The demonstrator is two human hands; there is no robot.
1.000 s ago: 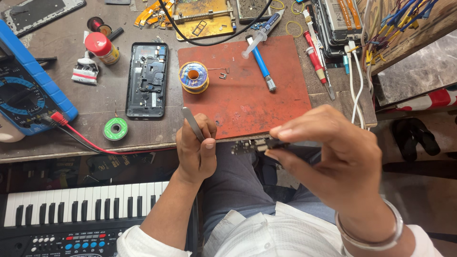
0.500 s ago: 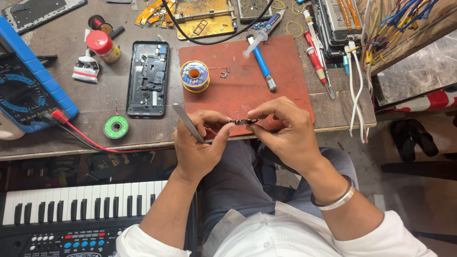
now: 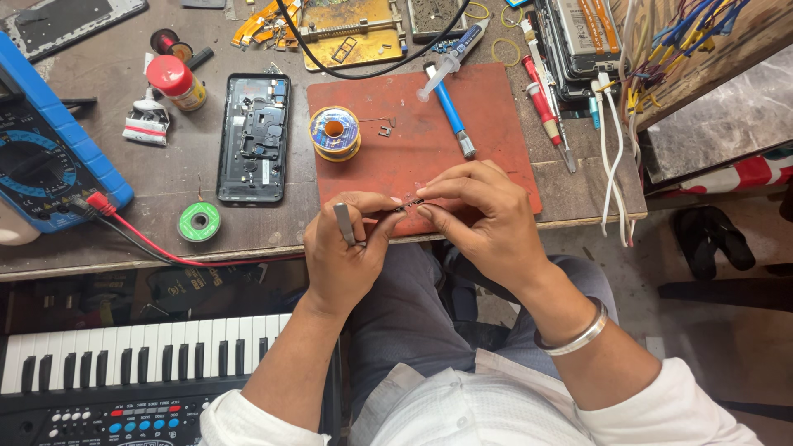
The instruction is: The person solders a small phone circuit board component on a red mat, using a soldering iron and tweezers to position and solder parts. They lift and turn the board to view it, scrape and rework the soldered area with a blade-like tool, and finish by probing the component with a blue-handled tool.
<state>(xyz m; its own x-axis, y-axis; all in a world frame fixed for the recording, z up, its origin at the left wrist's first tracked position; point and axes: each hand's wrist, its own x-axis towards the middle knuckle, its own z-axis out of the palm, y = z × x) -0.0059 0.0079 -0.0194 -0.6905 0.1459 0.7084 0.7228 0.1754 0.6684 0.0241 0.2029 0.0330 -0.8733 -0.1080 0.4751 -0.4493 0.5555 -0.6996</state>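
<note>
My left hand (image 3: 343,252) grips metal tweezers (image 3: 344,223), with their tips meeting a tiny dark part (image 3: 410,203) at the near edge of the red mat (image 3: 487,132). My right hand (image 3: 479,211) pinches that same small part between thumb and forefinger, and a silver bangle (image 3: 574,334) sits on its wrist. Both hands hover just over the table's front edge, above my lap. An opened phone (image 3: 254,136) lies on the table left of the mat.
On the mat are a solder spool (image 3: 334,132), small metal bits (image 3: 385,128) and a blue syringe (image 3: 450,103). A blue multimeter (image 3: 41,157) with a red lead, a green tape roll (image 3: 199,221) and a red-capped bottle (image 3: 176,81) lie left. A keyboard (image 3: 140,363) stands below.
My right hand came up from my lap to meet the left hand at the mat's edge. The tweezers tilted upright and both hands now pinch the small part together.
</note>
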